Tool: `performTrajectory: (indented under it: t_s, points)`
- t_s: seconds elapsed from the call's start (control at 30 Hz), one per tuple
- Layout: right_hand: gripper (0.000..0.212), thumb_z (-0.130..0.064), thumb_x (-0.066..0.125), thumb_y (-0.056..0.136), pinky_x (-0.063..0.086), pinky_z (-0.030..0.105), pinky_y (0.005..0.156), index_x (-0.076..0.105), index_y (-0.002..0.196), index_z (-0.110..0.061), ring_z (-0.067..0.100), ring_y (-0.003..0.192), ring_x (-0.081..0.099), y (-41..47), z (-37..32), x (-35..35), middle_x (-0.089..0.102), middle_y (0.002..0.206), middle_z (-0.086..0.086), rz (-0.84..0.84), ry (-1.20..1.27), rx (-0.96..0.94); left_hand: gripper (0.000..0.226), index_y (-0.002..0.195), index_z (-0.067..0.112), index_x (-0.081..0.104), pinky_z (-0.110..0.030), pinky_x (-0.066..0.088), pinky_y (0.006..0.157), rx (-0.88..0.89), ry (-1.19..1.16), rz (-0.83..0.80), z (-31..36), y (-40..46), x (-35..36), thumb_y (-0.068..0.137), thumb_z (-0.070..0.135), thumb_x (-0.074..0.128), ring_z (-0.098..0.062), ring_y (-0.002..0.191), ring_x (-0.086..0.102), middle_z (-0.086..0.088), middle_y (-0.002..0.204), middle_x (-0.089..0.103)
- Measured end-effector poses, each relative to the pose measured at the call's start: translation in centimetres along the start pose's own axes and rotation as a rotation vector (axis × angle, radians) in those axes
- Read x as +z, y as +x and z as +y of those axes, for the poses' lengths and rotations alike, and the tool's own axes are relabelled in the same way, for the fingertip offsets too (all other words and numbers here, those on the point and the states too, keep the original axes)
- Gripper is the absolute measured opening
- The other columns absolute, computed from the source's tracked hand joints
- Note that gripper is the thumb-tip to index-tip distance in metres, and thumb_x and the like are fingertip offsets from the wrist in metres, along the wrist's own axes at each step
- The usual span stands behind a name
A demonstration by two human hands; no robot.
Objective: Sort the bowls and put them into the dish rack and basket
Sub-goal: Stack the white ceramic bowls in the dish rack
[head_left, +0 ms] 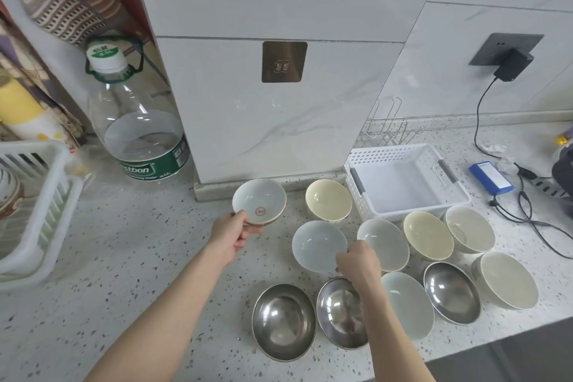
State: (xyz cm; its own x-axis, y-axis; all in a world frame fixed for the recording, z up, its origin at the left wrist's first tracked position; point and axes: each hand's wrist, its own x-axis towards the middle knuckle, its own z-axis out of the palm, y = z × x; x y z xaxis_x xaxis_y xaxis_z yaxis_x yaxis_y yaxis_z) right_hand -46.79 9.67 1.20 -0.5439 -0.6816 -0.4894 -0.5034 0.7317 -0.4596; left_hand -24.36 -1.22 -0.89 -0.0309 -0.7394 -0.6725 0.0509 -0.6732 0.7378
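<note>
My left hand (pixel 231 234) grips the near rim of a white bowl with a red emblem (pixel 259 200), tilted by the wall. My right hand (pixel 359 263) pinches the near rim of a pale blue bowl (pixel 316 243), which is tipped up. Around them on the counter lie several more bowls: cream ones (pixel 328 199) (pixel 428 234), white ones (pixel 384 242) (pixel 508 279), and steel ones (pixel 283 321) (pixel 339 310) (pixel 451 291). A white perforated basket (pixel 446 192) stands empty at the back right. The white dish rack (pixel 40 214) stands at the far left.
A large clear water bottle (pixel 139 121) stands behind the rack by the tiled pillar (pixel 279 102). A wire rack (pixel 384 130) sits behind the basket. A blue pack (pixel 490 178) and black cables (pixel 533 217) lie at the right. The counter's front edge runs close below the steel bowls.
</note>
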Motion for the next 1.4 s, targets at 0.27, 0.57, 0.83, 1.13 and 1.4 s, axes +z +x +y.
performTrajectory:
  t_s: [0.27,0.57,0.83,1.13,1.4]
  points:
    - [0.015,-0.005,0.052,0.071,0.032,0.023,0.047,0.059,0.058,-0.001,0.022,0.056,0.049,-3.7,-3.5,0.6,0.073,0.068,0.008,0.052,0.021,-0.123,0.021,0.101,0.008,0.063,-0.019,0.021,0.033,0.152,-0.009,-0.008,2.8,-4.0,-6.0,0.084,0.010,0.050,-0.009,0.036,0.028,-0.023,0.079,0.074]
    - [0.021,-0.002,0.051,0.072,0.019,0.018,0.037,0.055,0.051,-0.003,0.009,0.035,0.023,-11.1,-12.8,7.5,0.067,0.048,0.001,-0.041,0.373,-0.236,0.012,0.095,0.009,0.057,-0.017,0.015,0.032,0.273,-0.212,-0.015,6.9,-8.6,-19.9,0.092,0.015,0.047,-0.007,0.031,0.021,-0.019,0.064,0.071]
    - [0.018,0.002,0.053,0.074,0.022,0.019,0.039,0.058,0.067,0.018,0.011,0.037,0.032,-17.5,-22.6,16.3,0.064,0.050,0.012,-0.211,0.510,-0.341,0.011,0.087,0.009,0.053,-0.016,0.014,0.029,0.358,-0.369,0.128,8.4,-11.0,-35.8,0.093,0.014,0.046,-0.005,0.029,0.022,-0.017,0.062,0.071]
    - [0.029,-0.001,0.052,0.070,0.019,0.022,0.040,0.043,0.042,-0.006,0.018,0.040,0.027,-21.6,-33.1,23.5,0.065,0.045,0.004,-0.170,0.389,-0.484,0.011,0.088,0.009,0.056,-0.015,0.018,0.028,0.427,-0.378,0.243,8.1,-10.9,-48.1,0.091,0.016,0.049,-0.005,0.031,0.027,-0.018,0.068,0.073]
    - [0.023,-0.003,0.052,0.067,0.023,0.022,0.044,0.067,0.074,0.012,0.018,0.048,0.036,-22.4,-38.2,26.1,0.055,0.059,0.010,-0.027,-0.072,-0.537,0.013,0.087,0.006,0.060,-0.016,0.019,0.029,0.409,-0.396,0.277,8.2,-10.0,-52.0,0.091,0.016,0.052,-0.006,0.032,0.030,-0.016,0.068,0.073]
